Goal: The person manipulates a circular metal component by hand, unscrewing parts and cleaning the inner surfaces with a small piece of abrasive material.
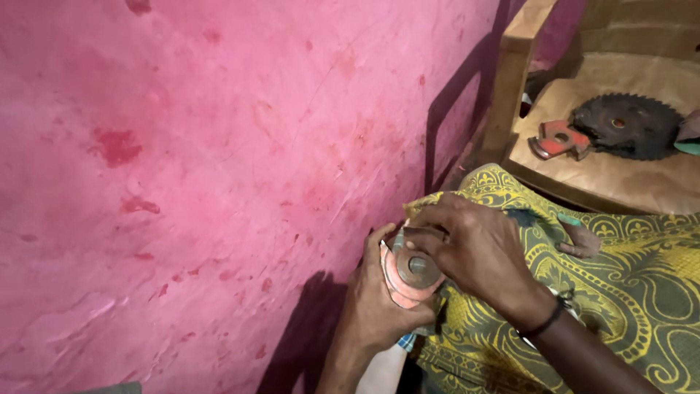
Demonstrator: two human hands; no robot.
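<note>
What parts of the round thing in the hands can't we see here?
- Round metal part, head view: its back is hidden by the left hand.
- Its top edge: hidden under the right hand fingers.
- Saw blade on the chair: right side hidden behind something at the picture's edge.

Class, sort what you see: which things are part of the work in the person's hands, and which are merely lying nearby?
In hand:
left hand
right hand
round reddish metal part

Lying about:
circular saw blade
red metal bracket
wooden chair
yellow patterned cloth

Dull metal disc point(414, 271), patterned cloth point(642, 284)
</note>
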